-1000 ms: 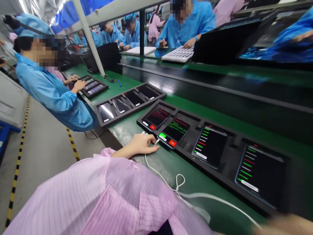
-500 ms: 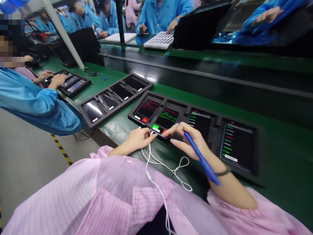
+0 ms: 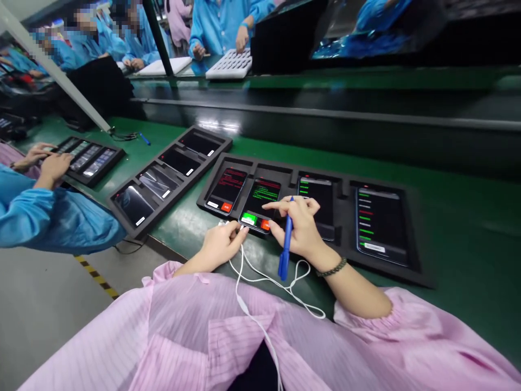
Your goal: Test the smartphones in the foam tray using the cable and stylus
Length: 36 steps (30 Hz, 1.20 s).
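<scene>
A black foam tray (image 3: 345, 239) holds several phones with lit screens. My left hand (image 3: 222, 244) pinches the white earphone cable (image 3: 243, 304) at the lower edge of the second phone from the left (image 3: 262, 198), which shows green text plus green and red buttons. Over that phone's lower right, my right hand (image 3: 299, 225) has its index finger stretched out, while a blue pen (image 3: 287, 244) is held between its fingers. Whether the fingertip touches the screen I cannot tell. The leftmost phone (image 3: 228, 187) shows red text; the two on the right (image 3: 317, 203) (image 3: 380, 222) show coloured lines.
A second black tray (image 3: 140, 231) with dark-screened phones lies to the left. Beyond it, a person in a blue sleeve (image 3: 81, 217) works at another tray (image 3: 118, 158). A blue pen (image 3: 144, 138) lies near a slanted post (image 3: 61, 76). Across the line, people handle a white tray (image 3: 230, 65).
The view has shifted, so the trays sit further left. My right hand's index finger has moved up from the red button over the screen, and the pen now hangs more steeply.
</scene>
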Available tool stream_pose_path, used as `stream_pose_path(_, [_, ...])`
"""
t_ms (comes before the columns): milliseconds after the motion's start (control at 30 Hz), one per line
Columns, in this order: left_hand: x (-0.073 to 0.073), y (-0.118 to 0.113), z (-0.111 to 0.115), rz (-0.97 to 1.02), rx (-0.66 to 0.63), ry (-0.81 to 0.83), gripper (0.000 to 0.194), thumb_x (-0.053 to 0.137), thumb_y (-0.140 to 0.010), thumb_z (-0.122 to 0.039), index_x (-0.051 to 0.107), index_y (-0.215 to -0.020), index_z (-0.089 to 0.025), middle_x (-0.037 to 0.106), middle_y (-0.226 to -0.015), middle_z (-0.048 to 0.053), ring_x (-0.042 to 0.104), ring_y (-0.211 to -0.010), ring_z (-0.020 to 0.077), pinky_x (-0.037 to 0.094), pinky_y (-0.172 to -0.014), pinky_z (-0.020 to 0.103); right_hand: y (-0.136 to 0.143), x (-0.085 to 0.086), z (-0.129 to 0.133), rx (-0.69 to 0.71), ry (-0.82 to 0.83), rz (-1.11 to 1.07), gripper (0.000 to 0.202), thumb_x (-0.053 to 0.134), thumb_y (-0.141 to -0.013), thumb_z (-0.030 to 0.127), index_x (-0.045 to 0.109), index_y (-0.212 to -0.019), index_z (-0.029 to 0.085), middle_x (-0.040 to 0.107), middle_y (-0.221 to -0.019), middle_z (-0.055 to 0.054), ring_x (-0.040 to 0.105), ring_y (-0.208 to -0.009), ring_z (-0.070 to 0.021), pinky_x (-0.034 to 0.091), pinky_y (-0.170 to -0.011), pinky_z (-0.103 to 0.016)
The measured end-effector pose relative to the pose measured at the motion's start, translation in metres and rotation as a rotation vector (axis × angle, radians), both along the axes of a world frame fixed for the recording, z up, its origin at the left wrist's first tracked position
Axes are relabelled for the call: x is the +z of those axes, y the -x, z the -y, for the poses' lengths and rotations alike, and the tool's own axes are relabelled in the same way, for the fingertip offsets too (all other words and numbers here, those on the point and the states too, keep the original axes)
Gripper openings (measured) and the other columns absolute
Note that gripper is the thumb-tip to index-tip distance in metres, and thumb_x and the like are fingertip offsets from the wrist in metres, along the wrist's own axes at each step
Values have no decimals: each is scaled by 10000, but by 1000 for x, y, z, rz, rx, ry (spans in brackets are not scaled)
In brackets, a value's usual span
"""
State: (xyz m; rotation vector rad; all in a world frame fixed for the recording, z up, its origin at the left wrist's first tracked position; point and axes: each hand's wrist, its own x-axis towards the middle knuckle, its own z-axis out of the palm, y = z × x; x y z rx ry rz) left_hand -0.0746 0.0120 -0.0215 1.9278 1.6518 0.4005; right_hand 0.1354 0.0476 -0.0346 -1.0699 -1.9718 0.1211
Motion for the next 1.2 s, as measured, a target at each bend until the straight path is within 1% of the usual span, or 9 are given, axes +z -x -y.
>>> stream_pose_path(133, [-1,3,-2,20,-13,-4,329,470,-992,-460,660,-882,-215,624,-638,-24,574,-609,143,355,-625,249,2,-2,-1,-41,40,55,196,532,-847,304,561,-1030,239,635,-847,-31,569,-953,-279,267,-902,-473])
stream_pose_path(333, [-1,5,-3,47,-26,5,345,485,-975,-482,648,-845,-207,609,-617,-29,557,-588,132,363,-622,243,6,-2,-2,-85,85,107,261,524,-897,388,571,-1100,231,634,-883,-42,544,-1014,-295,270,-912,-464])
stream_pose_path(633, [-1,5,-2,70,-28,30,367,484,-974,-486,629,-796,-201,593,-597,-35,529,-560,119,358,-619,246,3,1,-2,52,152,120,199,528,-890,382,565,-1012,230,614,-840,-35,570,-965,-280,267,-920,-473])
stream_pose_path(800, [-1,6,-3,117,-29,35,390,498,-958,-491,578,-710,-200,535,-548,-42,511,-553,117,351,-604,244,3,3,-1,38,78,81,187,517,-922,374,577,-1034,236,611,-792,-13,584,-871,-245,283,-902,-459])
stream_pose_path(900, [-2,7,-4,157,-31,38,407,491,-952,-502,550,-684,-202,495,-524,-47,505,-556,116,350,-599,241,2,1,0,-7,12,-8,184,485,-974,385,582,-1035,242,669,-841,-21,585,-850,-233,299,-889,-452])
stream_pose_path(967, [-2,8,-4,170,-29,40,411,487,-948,-509,542,-679,-203,480,-519,-48,503,-558,115,350,-600,240,0,0,0,-37,-11,-58,241,420,-1013,398,596,-966,240,695,-854,-24,586,-823,-225,311,-878,-452])
stream_pose_path(1033, [-3,9,-5,176,-28,38,403,488,-943,-511,548,-691,-202,482,-526,-50,499,-555,114,350,-602,241,-2,0,1,-75,-2,-99,390,325,-1047,434,622,-887,238,671,-765,-21,571,-745,-214,325,-866,-458])
stream_pose_path(1133, [-3,9,-6,185,-30,39,390,487,-943,-508,569,-715,-201,500,-542,-48,502,-555,115,350,-603,245,-6,1,1,-121,98,-149,572,212,-1067,510,653,-817,244,581,-628,-13,548,-670,-203,359,-861,-456])
stream_pose_path(1200, [-2,8,-7,188,-34,50,393,480,-948,-505,576,-718,-200,503,-543,-46,509,-561,118,348,-600,246,-6,2,0,-175,179,-195,592,212,-1065,563,654,-826,250,572,-615,-9,575,-685,-206,382,-867,-446])
